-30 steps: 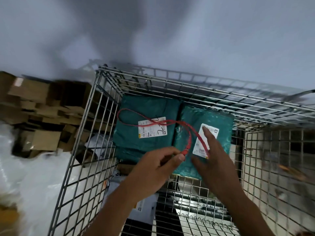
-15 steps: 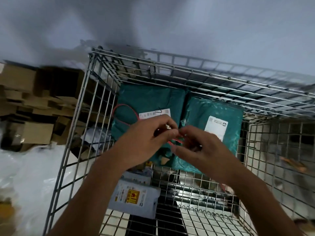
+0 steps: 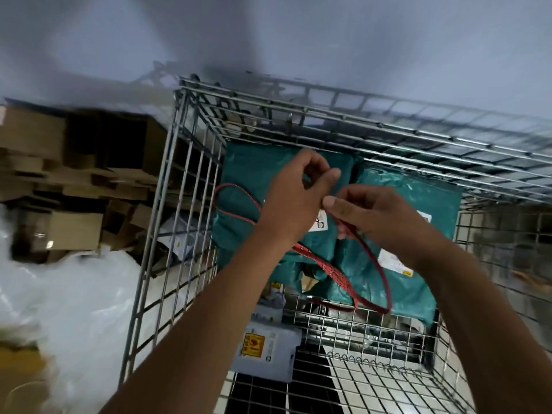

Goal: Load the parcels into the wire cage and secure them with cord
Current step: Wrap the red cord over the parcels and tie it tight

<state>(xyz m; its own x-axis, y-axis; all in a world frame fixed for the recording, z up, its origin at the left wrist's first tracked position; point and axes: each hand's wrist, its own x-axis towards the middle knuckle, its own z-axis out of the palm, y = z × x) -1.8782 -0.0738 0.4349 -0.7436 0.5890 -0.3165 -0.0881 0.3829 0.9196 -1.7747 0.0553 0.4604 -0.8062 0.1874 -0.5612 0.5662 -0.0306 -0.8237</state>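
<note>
Your right hand (image 3: pixel 370 216) pinches the red woven cord (image 3: pixel 373 258) over two teal plastic parcels (image 3: pixel 248 171) in the wire mesh cage (image 3: pixel 328 121); your left hand (image 3: pixel 295 195) is curled (can't tell if it's gripping cord).

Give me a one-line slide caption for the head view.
Both hands, left and right, work a red woven cord over two teal plastic-wrapped parcels inside the wire cage.

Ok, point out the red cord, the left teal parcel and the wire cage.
red cord (image 3: pixel 425 276): head view, flat patterned stretch
left teal parcel (image 3: pixel 254 165): head view, upper wrapping
wire cage (image 3: pixel 182 138): head view, far-left corner post
</note>
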